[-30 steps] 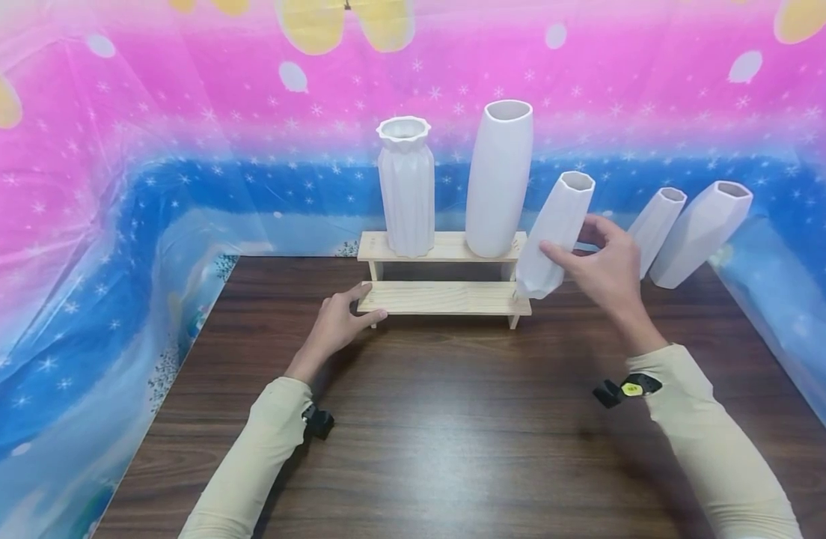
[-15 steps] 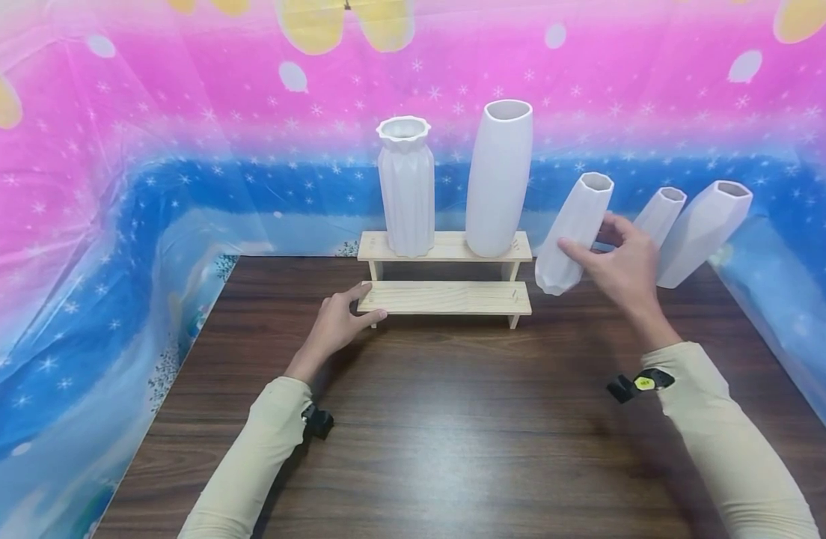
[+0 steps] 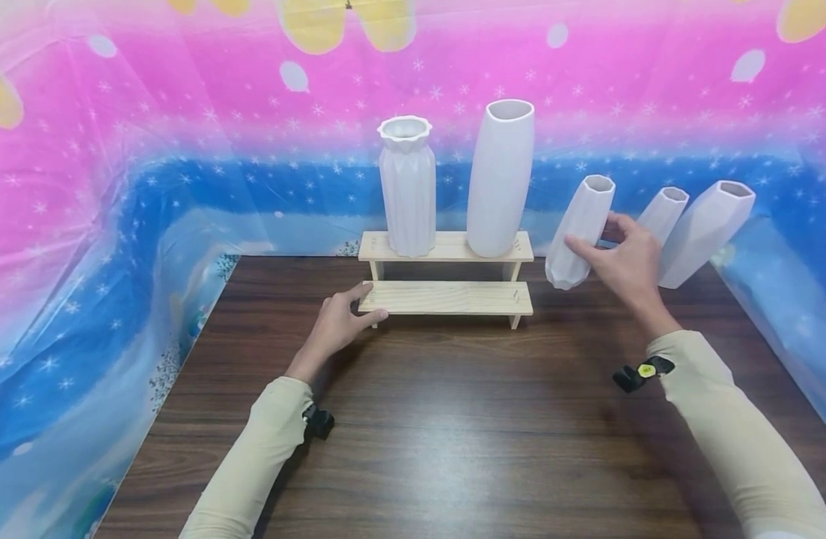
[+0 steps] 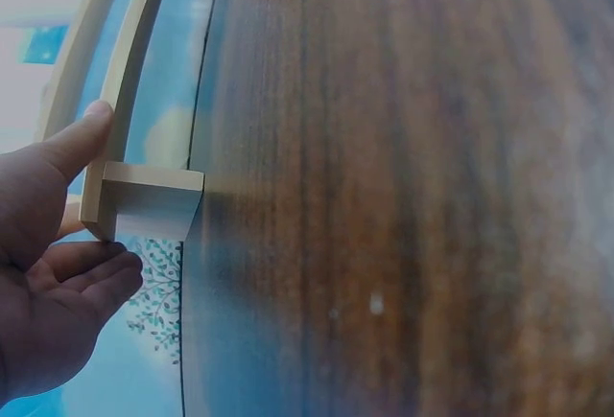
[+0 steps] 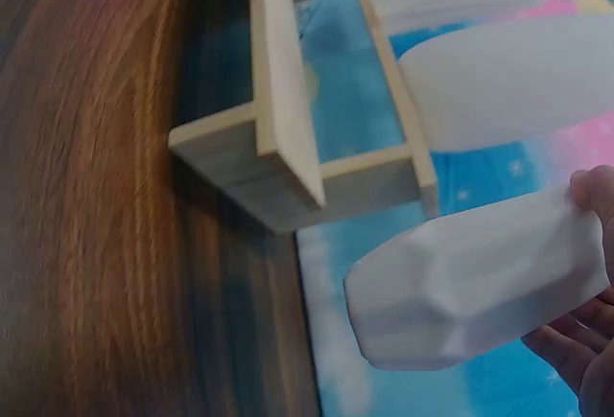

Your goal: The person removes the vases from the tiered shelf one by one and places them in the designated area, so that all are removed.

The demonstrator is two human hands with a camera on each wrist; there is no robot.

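Observation:
In the head view my right hand (image 3: 628,258) grips a white faceted vase (image 3: 580,232), thumb on its near side and fingers behind. The vase leans, mouth up and to the right, just right of a two-tier wooden stand (image 3: 447,298). Its faceted base (image 5: 403,312) shows in the right wrist view, raised off the tabletop. My left hand (image 3: 337,320) holds the left end of the stand's lower shelf, with the thumb (image 4: 82,139) on the front edge and fingers around the end. A fluted vase (image 3: 408,195) and a tall smooth vase (image 3: 502,180) occupy the upper shelf.
Behind my right hand stand a slim white vase (image 3: 662,213) and a wider angular one (image 3: 709,228), partly hidden. The dark wooden table (image 3: 426,434) extends in front of the stand. A pink and blue printed cloth (image 3: 251,172) hangs around the back and sides.
My right hand has carried the faceted vase rightward, away from the stand's right end, and its base sits slightly higher in view. My left hand has stayed at the shelf.

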